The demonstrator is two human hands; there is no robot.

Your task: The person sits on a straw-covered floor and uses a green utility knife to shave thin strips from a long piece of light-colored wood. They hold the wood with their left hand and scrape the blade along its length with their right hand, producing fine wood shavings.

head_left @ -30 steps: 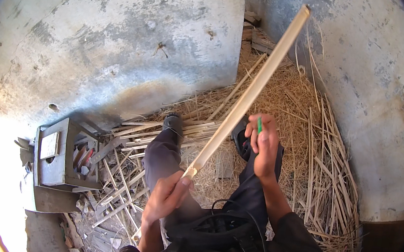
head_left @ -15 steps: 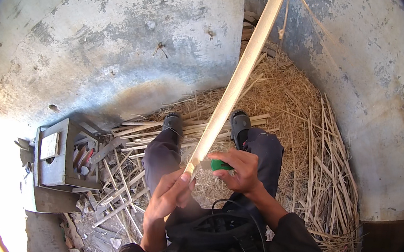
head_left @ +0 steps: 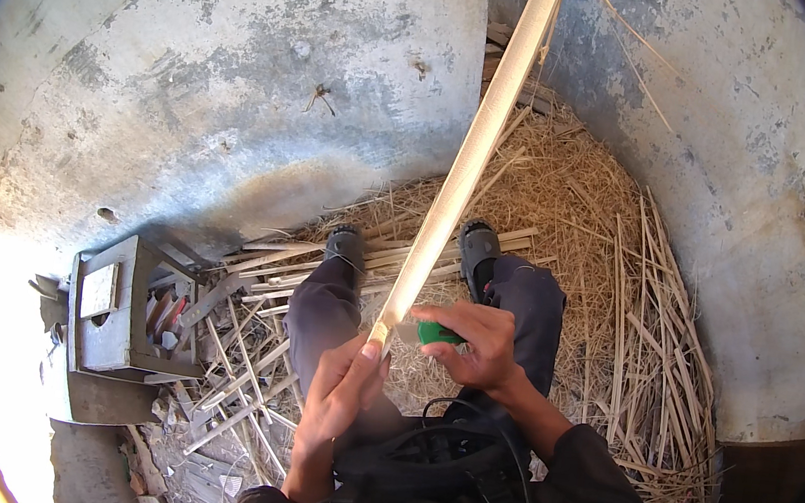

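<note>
A long pale strip of split bamboo [head_left: 462,178] rises from my lap and runs out past the top edge, leaning to the right. Closed round its lower part is my left hand [head_left: 338,384], with the thumb on top near a notched-looking spot. My right hand [head_left: 476,346] grips a knife [head_left: 437,333] by its green handle. Its short blade points left, and the tip meets or nearly meets the strip just above my left thumb. Part of the handle is hidden by my fingers. The strip's lowest end is hidden behind my left hand.
Bamboo shavings [head_left: 580,193] and loose strips [head_left: 648,382] cover the floor around my shoes. At the left stands a wooden box [head_left: 103,315] with odds and ends inside. Worn walls [head_left: 245,61] close in at left and right. A black cable [head_left: 509,446] loops over my lap.
The strip's upper part has swung slightly left. My left hand has shifted a little, and the knife in my right hand has barely moved. Thin fibres near the top hang differently.
</note>
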